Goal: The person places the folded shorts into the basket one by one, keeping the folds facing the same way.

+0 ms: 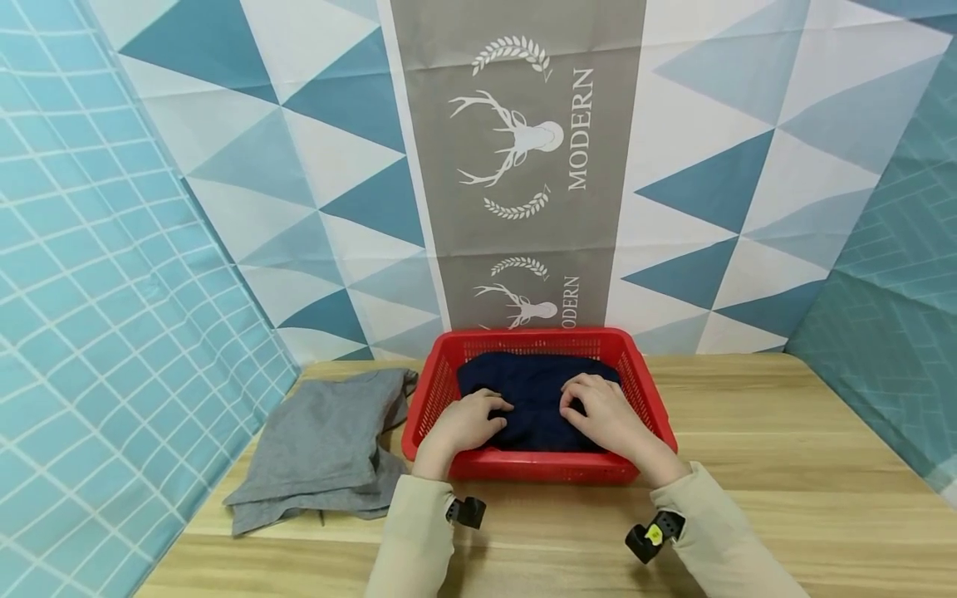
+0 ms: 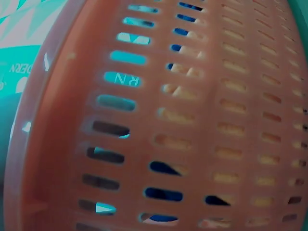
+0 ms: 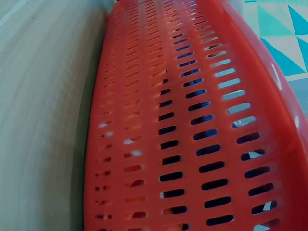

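A dark navy cloth (image 1: 534, 390) lies spread inside a red plastic basket (image 1: 546, 469) on the table. My left hand (image 1: 467, 422) reaches over the front left of the basket, its fingers relaxed and resting at the cloth's left part. Over the right part is my right hand (image 1: 604, 415), thumb and forefinger loosely bent towards each other with no fabric visibly drawn up between them. In the left wrist view the slotted basket wall (image 2: 202, 101) hides the hand. The right wrist view is likewise filled by the basket wall (image 3: 187, 120), with dark blue fabric showing through its slots.
Left of the basket, a grey cloth (image 1: 321, 440) lies loosely folded on the wooden table (image 1: 785, 465). Patterned fabric (image 1: 523, 232) hangs behind the table, and a blue checked sheet (image 1: 112, 291) borders the left. Each wrist wears a black camera strap (image 1: 654, 531).
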Available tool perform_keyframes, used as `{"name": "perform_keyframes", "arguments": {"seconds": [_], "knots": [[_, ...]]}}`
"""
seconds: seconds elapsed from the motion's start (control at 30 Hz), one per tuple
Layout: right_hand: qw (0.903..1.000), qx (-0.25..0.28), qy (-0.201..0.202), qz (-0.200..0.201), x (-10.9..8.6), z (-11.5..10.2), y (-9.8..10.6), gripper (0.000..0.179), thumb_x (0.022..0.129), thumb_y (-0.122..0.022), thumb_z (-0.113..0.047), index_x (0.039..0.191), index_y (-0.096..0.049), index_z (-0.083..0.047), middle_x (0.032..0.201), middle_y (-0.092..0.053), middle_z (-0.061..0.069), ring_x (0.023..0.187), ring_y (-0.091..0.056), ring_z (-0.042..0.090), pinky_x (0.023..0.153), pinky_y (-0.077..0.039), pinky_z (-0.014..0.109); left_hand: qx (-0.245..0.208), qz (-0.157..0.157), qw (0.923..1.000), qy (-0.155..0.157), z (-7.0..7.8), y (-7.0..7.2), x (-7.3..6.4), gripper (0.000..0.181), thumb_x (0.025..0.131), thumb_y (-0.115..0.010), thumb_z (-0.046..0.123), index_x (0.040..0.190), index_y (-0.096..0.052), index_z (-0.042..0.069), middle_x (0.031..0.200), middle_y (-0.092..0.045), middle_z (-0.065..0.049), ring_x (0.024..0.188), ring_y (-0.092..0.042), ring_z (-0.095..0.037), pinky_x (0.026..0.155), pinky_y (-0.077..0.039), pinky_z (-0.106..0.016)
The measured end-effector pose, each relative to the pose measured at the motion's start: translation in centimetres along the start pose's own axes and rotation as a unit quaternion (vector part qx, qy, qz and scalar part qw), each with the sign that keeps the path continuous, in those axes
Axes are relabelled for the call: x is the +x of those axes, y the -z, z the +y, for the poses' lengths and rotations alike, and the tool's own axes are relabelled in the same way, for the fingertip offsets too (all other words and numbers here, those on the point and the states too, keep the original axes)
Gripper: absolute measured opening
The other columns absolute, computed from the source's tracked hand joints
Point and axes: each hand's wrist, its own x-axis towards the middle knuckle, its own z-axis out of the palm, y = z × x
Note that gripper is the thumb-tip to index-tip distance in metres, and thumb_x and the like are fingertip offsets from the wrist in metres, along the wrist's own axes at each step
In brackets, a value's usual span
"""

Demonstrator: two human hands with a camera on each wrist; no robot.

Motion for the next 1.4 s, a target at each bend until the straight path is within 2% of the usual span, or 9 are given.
{"name": "perform_keyframes", "arguments": {"seconds": [0.37,0.5,0.6,0.8,0.97,1.13,1.4], "knots": [[0.9993,-0.028,-0.008,-0.024,0.2,0.1,0.0,0.013,0.079,-0.068,-0.012,0.072,-0.057,-0.017,0.107,-0.059,0.008,0.1,-0.054,0.029,0.084,-0.045,0.045,-0.043,-0.065,0.9969,0.005,-0.5,0.2,-0.5,0.038,0.091,-0.053,0.024,0.128,-0.054,0.015,0.142,-0.039,-0.008,0.131,-0.035,-0.029,0.104,-0.031,-0.048],[0.9993,-0.033,-0.004,-0.018,0.1,0.1,-0.2,0.016,0.079,-0.067,-0.01,0.069,-0.056,-0.018,0.106,-0.059,0.009,0.099,-0.055,0.029,0.083,-0.046,0.044,-0.05,-0.068,0.9965,0.002,-0.8,0.0,-0.4,0.039,0.092,-0.052,0.025,0.129,-0.053,0.015,0.142,-0.038,-0.008,0.131,-0.035,-0.029,0.104,-0.03,-0.048],[0.9991,-0.037,-0.01,-0.017,0.2,-0.1,-0.2,0.015,0.08,-0.066,-0.01,0.069,-0.057,-0.017,0.103,-0.06,0.009,0.097,-0.055,0.028,0.083,-0.046,0.043,-0.064,-0.053,0.9965,-0.009,-1.3,-0.2,-0.5,0.039,0.092,-0.051,0.026,0.129,-0.052,0.015,0.141,-0.039,-0.009,0.13,-0.035,-0.029,0.104,-0.03,-0.048],[0.9989,-0.033,-0.028,-0.015,0.1,-0.7,-0.4,0.015,0.087,-0.057,-0.011,0.072,-0.06,-0.014,0.096,-0.06,0.006,0.092,-0.055,0.025,0.085,-0.045,0.042,-0.104,0.009,0.994,-0.032,-2.3,-0.1,-1.5,0.034,0.093,-0.05,0.024,0.125,-0.056,0.014,0.13,-0.051,-0.008,0.122,-0.045,-0.025,0.101,-0.036,-0.044],[0.9985,-0.02,-0.05,0.007,-0.6,-1.2,-0.4,0.017,0.091,-0.05,-0.012,0.078,-0.061,-0.013,0.094,-0.06,0.004,0.097,-0.054,0.026,0.095,-0.038,0.049,-0.12,0.029,0.9917,-0.037,-2.3,0.5,-2.6,0.033,0.093,-0.05,0.024,0.123,-0.056,0.011,0.126,-0.053,-0.008,0.118,-0.048,-0.025,0.099,-0.038,-0.044],[0.9974,-0.002,-0.067,0.027,-1.0,-2.1,-0.6,0.013,0.091,-0.05,-0.014,0.094,-0.062,-0.01,0.1,-0.061,0.006,0.105,-0.052,0.027,0.103,-0.026,0.056,-0.132,0.051,0.9895,-0.027,-2.5,1.3,-3.6,0.035,0.092,-0.051,0.023,0.125,-0.053,0.009,0.125,-0.054,-0.008,0.114,-0.051,-0.024,0.096,-0.041,-0.043],[0.9966,0.0,-0.063,0.053,-1.3,-3.1,-0.6,0.018,0.091,-0.046,-0.006,0.102,-0.061,-0.008,0.104,-0.061,0.008,0.108,-0.053,0.027,0.103,-0.025,0.055,-0.125,0.083,0.9885,-0.009,-3.0,2.5,-4.9,0.04,0.09,-0.055,0.022,0.127,-0.05,0.008,0.125,-0.054,-0.006,0.108,-0.054,-0.02,0.092,-0.044,-0.042]]}}
